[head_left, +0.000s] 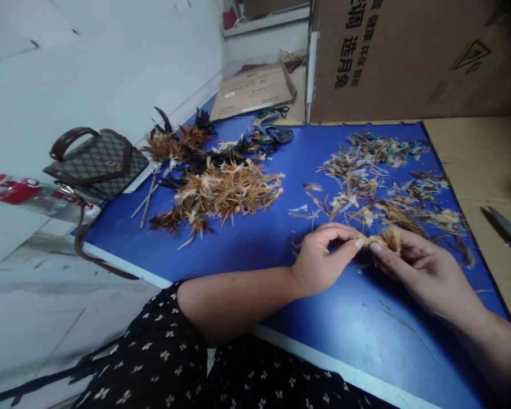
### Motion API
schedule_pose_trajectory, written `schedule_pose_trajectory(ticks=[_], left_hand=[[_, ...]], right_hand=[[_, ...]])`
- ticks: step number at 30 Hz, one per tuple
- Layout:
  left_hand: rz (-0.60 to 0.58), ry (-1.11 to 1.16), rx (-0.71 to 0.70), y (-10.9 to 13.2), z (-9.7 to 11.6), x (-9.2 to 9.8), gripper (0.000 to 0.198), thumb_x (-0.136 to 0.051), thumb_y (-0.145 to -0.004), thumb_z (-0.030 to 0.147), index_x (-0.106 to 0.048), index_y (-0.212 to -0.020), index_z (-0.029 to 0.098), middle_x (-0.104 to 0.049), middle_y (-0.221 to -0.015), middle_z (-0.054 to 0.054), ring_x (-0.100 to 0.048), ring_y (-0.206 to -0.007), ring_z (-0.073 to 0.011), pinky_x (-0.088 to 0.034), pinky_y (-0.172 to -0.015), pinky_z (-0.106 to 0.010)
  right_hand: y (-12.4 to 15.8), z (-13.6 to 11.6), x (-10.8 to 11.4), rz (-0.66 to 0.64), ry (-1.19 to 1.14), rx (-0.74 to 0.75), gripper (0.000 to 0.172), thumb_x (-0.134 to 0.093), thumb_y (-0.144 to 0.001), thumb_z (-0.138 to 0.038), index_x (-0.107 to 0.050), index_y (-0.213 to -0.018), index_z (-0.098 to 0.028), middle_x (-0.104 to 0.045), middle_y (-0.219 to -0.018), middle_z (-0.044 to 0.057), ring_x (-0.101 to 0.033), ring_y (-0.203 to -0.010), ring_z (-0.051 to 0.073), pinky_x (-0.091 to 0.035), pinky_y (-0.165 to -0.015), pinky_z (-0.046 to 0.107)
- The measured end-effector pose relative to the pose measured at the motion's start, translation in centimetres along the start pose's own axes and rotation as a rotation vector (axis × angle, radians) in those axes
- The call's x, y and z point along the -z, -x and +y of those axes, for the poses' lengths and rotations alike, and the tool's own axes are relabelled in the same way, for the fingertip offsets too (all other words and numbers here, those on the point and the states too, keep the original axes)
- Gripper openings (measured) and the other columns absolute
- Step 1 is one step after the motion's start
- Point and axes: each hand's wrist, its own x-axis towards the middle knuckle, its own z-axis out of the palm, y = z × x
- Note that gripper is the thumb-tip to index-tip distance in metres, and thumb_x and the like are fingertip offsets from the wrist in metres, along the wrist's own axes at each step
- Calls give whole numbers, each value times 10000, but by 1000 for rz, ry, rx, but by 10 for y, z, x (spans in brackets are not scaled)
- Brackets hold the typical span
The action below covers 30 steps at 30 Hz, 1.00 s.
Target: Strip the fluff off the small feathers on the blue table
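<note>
Between my two hands is a small tuft of tan, fluffy feathers point(389, 238), just above the blue tabletop. My left hand point(323, 258) pinches its left end between thumb and forefinger. My right hand point(421, 267) is closed round the fluffier right end, with the thumb on the near side. The fingers partly cover the tuft. Beyond the hands lies a loose scatter of brown, white and bluish feathers point(353, 176). To the left is a thick heap of golden-brown feather bunches point(225, 193).
Dark scissors point(506, 230) lie on cardboard at the right. A patterned handbag point(102, 162) and a plastic bottle with a red label point(38, 196) are at the left. Black and brown feather bunches on sticks point(176, 142) sit behind. A large cardboard box point(409, 62) stands at the back.
</note>
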Motion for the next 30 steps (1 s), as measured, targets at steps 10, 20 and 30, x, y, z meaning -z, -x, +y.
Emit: schedule_pose_trajectory(ticks=[10,20,30], left_hand=[[25,100,180,-2,-1,1,343,-890,-893,474,-822,-961,145,-803,-967,-89,-698,-843,-154,-609,-858,-339],[30,109,120,-5,-4,0,289,-875,-907,447,-811,-923,166,-813,-1026,-98,-736,-911,-170,-623,-917,-371],[31,29,63,-4,-10,2,261,-865,-918,425,-827,-928,167,-819,-1038,-109,-754,-969,-192,-616,-998,-402]], right_hand=[[-1,15,13,22,-56,-12,443,-956,-831,-615,-749,-975,-250,-684,-786,-4,-561,-665,128,-469,-572,201],[-3,10,7,68,-88,-5,471,-924,-851,-650,-717,-943,-237,-663,-747,-8,-551,-619,117,-438,-530,193],[-2,11,7,7,30,-1,508,-881,-869,-703,-726,-925,-222,-674,-755,8,-581,-653,139,-475,-564,217]])
